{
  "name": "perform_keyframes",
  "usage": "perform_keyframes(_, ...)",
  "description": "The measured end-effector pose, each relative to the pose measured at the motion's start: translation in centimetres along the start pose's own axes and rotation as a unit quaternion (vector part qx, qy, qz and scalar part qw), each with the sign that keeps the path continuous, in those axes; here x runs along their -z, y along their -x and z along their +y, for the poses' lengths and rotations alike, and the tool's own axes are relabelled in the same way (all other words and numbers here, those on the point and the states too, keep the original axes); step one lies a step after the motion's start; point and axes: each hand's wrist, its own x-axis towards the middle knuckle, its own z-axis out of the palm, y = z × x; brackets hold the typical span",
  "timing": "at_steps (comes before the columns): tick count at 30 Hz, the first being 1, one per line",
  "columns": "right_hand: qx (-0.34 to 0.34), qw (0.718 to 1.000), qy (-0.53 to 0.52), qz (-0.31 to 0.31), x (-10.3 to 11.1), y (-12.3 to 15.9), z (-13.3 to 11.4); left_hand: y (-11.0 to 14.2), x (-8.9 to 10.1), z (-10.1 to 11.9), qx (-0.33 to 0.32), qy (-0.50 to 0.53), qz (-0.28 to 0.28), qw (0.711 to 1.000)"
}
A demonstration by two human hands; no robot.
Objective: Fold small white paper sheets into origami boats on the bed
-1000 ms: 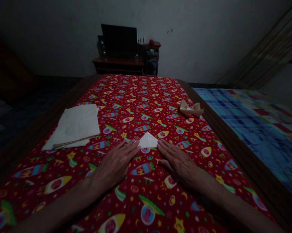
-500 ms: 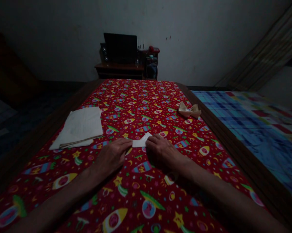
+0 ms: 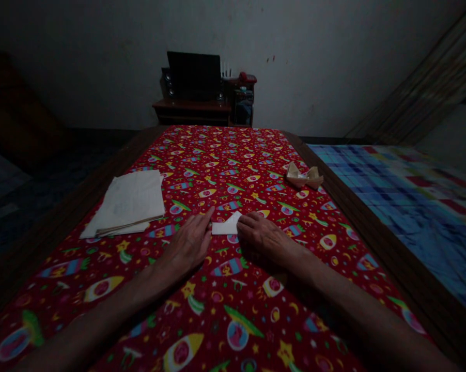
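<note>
A small folded white paper lies on the red patterned tablecloth. My left hand rests flat just left of it, fingers stretched forward and together, their tips at the paper's left edge. Over the paper's right end my right hand is curled, its fingers pressing down on the fold. Both forearms reach in from the bottom of the view.
A stack of white sheets lies at the left of the table. A crumpled tan paper shape sits near the right edge. A checked blue cloth covers the surface to the right. A dark cabinet with a screen stands by the far wall.
The paper went from a pointed triangle to a flatter folded strip. My right hand moved left onto it and curled; my left hand slid forward to its left edge.
</note>
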Motion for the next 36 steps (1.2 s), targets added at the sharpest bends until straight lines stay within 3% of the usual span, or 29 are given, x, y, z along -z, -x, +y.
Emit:
perform_keyframes(12,-0.005,0.998,0.063,-0.009,0.1,-0.3,-0.9,-1.0,-0.9,-0.4,-0.003,0.062,-0.016,0.998)
perform_keyframes(16,-0.016,0.999,0.023,0.016,-0.1,-0.2,-0.7,-1.7,-0.7,0.0,0.061,0.138,-0.001,0.989)
perform_keyframes(18,-0.021,0.999,-0.006,0.040,-0.4,-0.1,-0.5,-2.2,-1.0,0.3,0.139,0.244,0.006,0.960)
perform_keyframes(21,-0.022,0.997,-0.029,0.073,-1.1,0.0,-0.2,-3.0,-2.0,1.1,0.248,0.463,0.020,0.851)
perform_keyframes(23,-0.024,0.995,-0.035,0.095,-1.6,0.2,0.0,-3.4,-2.8,1.6,0.283,0.554,0.036,0.782)
perform_keyframes(25,-0.028,0.991,-0.044,0.121,-2.1,0.3,0.2,-3.7,-3.3,2.1,0.295,0.591,0.050,0.749)
perform_keyframes(28,-0.038,0.984,-0.067,0.162,-2.8,0.3,0.5,-3.9,-3.7,2.3,0.277,0.605,0.053,0.744)
perform_keyframes(36,-0.091,0.959,-0.156,0.217,-2.7,-0.1,0.5,-4.1,-3.9,2.3,0.221,0.592,0.011,0.775)
